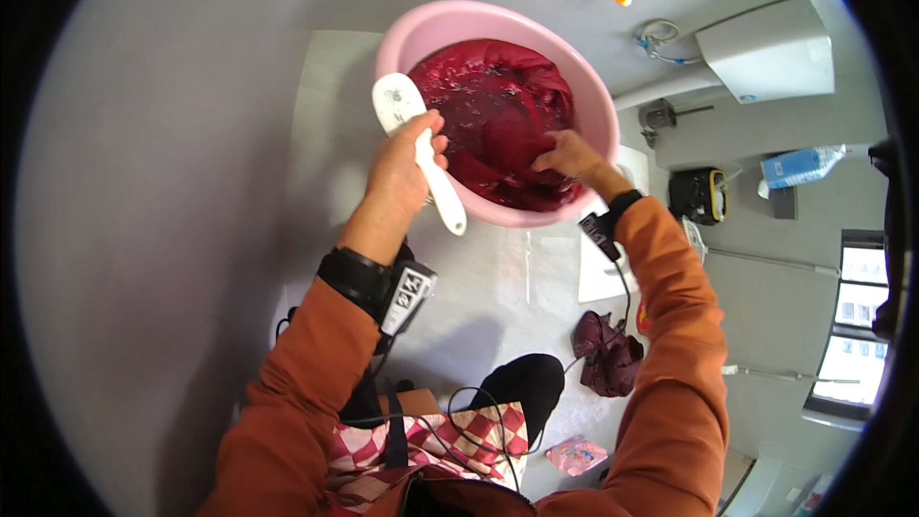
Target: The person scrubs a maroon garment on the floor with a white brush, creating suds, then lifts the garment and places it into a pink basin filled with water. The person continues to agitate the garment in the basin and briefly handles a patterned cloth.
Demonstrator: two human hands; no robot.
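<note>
My left hand (409, 165) is closed around a white long-handled scrub brush (439, 194), its broad back facing up, beside the near left rim of a pink plastic basin (495, 13). Dark red cloth (495, 129) lies soaking in water in the basin. My right hand (571, 158) reaches over the basin's near right rim, with its fingertips at the wet cloth; whether they pinch it is not clear. The brush is held with its head above the basin's left rim.
A dark purple garment (610, 355) and a pink packet (576, 455) lie on the tiled floor. A white toilet tank (768, 50), a black bin (696, 195) and long poles are at the right. Cables hang across my lap.
</note>
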